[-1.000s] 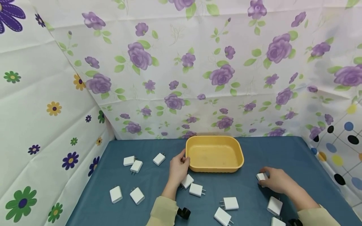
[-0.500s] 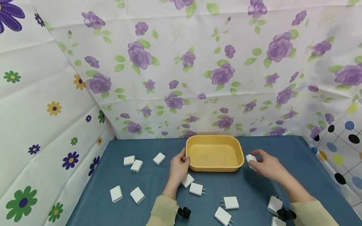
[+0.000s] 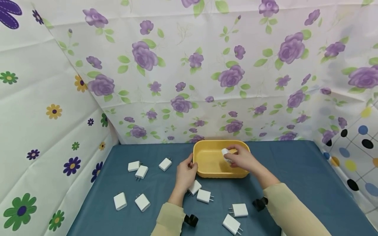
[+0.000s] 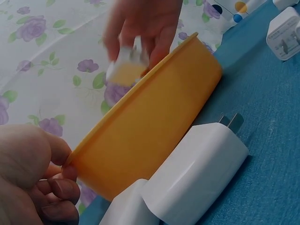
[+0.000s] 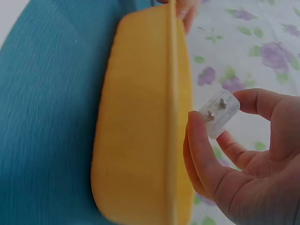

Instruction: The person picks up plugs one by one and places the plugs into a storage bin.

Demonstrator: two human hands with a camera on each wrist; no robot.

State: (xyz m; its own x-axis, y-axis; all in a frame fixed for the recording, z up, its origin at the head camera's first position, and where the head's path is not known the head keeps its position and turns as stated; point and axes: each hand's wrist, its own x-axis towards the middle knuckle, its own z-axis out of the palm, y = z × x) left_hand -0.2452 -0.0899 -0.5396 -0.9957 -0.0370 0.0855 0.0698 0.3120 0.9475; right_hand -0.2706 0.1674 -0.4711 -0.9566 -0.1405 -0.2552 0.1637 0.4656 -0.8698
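A yellow plastic tray point(image 3: 206, 175) stands at the back middle of the table. My left hand point(image 3: 186, 175) pinches its left rim between thumb and fingers, as the left wrist view point(image 4: 35, 173) also shows. Over the tray's right half, my right hand point(image 3: 240, 159) holds a white charger plug point(image 3: 226, 154) between thumb and fingertips. In the right wrist view the two metal prongs of this charger plug point(image 5: 219, 114) face the camera. Below my left hand lie two more charger plugs, one partly behind the wrist point(image 3: 195, 187) and one beside it.
Several white charger plugs lie on the blue tablecloth point(image 3: 103, 183): a group at the left point(image 3: 141, 172), and a pair at the front right point(image 3: 231, 224). Flowered sheets point(image 3: 165, 65) hang behind and at the left. Black wrist cameras sit at both cuffs.
My right hand has picked the charger plug off the table at the right and carried it leftward over the tray. The left hand has kept its hold on the rim.
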